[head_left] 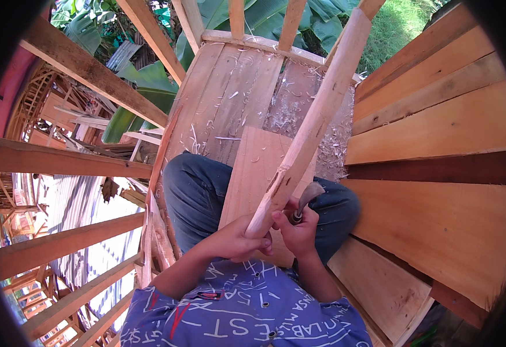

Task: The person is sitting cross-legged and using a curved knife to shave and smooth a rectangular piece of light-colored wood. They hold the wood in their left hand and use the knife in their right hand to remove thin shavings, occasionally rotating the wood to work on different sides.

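Observation:
A long, pale wooden pole (316, 124) slants from my lap up to the far right, its bark stripped and a dark, rough groove near the close end. My left hand (238, 240) is closed around that near end from beneath. In my right hand (301, 234) is a knife (309, 196) with a short curved blade, gripped by its dark handle, just right of the pole. The right fingers are partly hidden behind the pole, so whether they also touch it I cannot tell. Beneath the pole, a flat wooden board (253, 165) lies across my crossed legs.
I sit on a plank floor (212, 87) strewn with wood shavings (287, 107). Wooden railing bars (73, 168) stand at the left and far side. A plank wall (432, 127) closes in the right. Banana leaves (148, 92) hang beyond the rails.

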A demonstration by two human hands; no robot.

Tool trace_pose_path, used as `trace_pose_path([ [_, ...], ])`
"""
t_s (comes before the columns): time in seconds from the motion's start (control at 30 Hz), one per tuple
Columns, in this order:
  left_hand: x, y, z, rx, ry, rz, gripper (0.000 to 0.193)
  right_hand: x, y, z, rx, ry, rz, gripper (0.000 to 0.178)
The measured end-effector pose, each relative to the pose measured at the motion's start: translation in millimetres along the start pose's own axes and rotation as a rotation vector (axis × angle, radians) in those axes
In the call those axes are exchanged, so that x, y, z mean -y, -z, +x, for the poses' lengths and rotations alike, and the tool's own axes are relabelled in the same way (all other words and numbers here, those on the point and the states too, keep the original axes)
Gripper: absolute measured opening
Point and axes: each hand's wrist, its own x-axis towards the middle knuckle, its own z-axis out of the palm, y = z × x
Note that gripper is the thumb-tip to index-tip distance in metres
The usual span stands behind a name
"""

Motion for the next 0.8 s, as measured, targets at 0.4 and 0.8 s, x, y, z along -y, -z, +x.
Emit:
trace_pose_path([
  [0.4, -30.1, -9.1, -14.0, -0.142, 0.027, 0.190, 0.042, 60.2, 42.2, 36.0, -0.061, 0.193, -0.771, 0.046],
  [0.8, -21.0, -10.3, -36.7, 0.024, 0.067, 0.249, 0.044, 66.3, 62.4, 43.6, -0.130, 0.386, -1.052, 0.057],
])
